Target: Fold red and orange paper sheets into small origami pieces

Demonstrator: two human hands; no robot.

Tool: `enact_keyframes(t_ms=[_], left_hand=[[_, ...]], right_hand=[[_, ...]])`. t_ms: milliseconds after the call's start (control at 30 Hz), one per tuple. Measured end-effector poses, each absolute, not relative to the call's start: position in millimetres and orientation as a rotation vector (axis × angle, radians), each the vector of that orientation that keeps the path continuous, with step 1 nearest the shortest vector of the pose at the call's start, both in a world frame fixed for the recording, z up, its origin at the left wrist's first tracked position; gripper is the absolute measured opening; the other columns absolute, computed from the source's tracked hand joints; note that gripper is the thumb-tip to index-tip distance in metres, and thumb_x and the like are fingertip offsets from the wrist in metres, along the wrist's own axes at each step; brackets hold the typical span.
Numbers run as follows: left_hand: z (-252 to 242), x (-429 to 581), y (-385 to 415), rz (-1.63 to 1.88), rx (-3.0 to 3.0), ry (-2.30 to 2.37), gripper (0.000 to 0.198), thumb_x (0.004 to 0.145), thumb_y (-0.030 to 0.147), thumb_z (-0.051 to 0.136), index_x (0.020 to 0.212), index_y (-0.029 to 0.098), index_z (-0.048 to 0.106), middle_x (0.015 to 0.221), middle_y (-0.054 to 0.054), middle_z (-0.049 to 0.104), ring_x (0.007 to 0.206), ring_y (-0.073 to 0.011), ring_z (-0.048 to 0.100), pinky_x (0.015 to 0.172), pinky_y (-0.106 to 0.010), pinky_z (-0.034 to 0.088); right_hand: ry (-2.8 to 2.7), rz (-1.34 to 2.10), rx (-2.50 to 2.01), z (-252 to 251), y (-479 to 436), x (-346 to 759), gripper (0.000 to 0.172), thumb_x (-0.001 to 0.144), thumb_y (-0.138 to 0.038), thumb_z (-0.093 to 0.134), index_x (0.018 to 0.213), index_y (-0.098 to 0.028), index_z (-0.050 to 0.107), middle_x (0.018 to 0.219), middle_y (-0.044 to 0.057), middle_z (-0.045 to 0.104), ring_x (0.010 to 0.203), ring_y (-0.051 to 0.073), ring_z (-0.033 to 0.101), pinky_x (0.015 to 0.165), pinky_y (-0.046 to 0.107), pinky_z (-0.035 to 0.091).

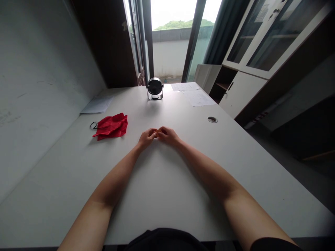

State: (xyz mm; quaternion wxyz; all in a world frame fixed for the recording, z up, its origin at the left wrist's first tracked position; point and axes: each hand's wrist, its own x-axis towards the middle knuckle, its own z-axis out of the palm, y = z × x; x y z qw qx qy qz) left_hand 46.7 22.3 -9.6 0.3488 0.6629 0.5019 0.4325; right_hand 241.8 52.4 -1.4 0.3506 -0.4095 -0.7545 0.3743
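Over the middle of the white table [167,195], my left hand [147,138] and my right hand [167,135] meet at the fingertips. Both are closed in a pinch. Between them shows a small orange-brown bit [157,131], too small and too covered by fingers to name. To the left of my hands lies a crumpled red fabric piece [112,126], perhaps a pouch, with a black cord loop [93,125] at its left side. Neither hand touches it.
Beyond my hands stands a round black device in a silver stand [155,89]. Papers [197,97] lie at the back right and a sheet [97,104] at the back left. A round cable hole [212,119] is near the right edge. A wall [39,87] borders the left side.
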Motion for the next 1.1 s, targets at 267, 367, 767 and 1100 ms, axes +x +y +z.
enact_keyframes(t_ms=[267,367,767,1100], left_hand=[[-8.5,46.5,22.0,1.118,1.724,1.277,0.028,0.090,0.034,0.058,0.112,0.019,0.068,0.096,-0.006,0.077,0.080,-0.0188,0.075,0.077,-0.030,0.058],[-9.3,46.4,22.3,1.122,1.717,1.270,0.029,0.090,0.034,0.058,0.113,0.019,0.068,0.097,-0.006,0.077,0.082,-0.0194,0.075,0.077,-0.031,0.058],[-13.2,46.2,24.8,1.132,1.656,1.280,0.030,0.087,0.035,0.063,0.112,0.020,0.068,0.098,-0.005,0.077,0.082,-0.0190,0.074,0.080,-0.031,0.058],[-11.6,46.0,24.0,1.133,1.657,1.261,0.030,0.087,0.035,0.062,0.112,0.019,0.068,0.098,-0.006,0.077,0.083,-0.0192,0.074,0.080,-0.031,0.058]], right_hand=[[-1.941,0.982,-1.081,2.5,50.4,241.6,0.024,0.084,-0.043,0.060,0.089,-0.020,0.066,0.082,0.001,0.071,0.071,0.014,0.057,0.066,0.025,0.043],[-1.941,0.983,-1.075,2.5,50.6,241.2,0.024,0.084,-0.043,0.060,0.088,-0.020,0.065,0.081,0.001,0.070,0.070,0.014,0.057,0.065,0.025,0.043],[-1.930,0.973,-1.058,0.1,51.3,241.0,0.024,0.085,-0.043,0.060,0.090,-0.021,0.067,0.082,0.001,0.070,0.071,0.013,0.057,0.065,0.024,0.043],[-1.945,0.952,-1.074,1.9,50.7,241.3,0.024,0.085,-0.044,0.060,0.089,-0.021,0.067,0.081,0.000,0.070,0.071,0.013,0.056,0.065,0.025,0.042]])
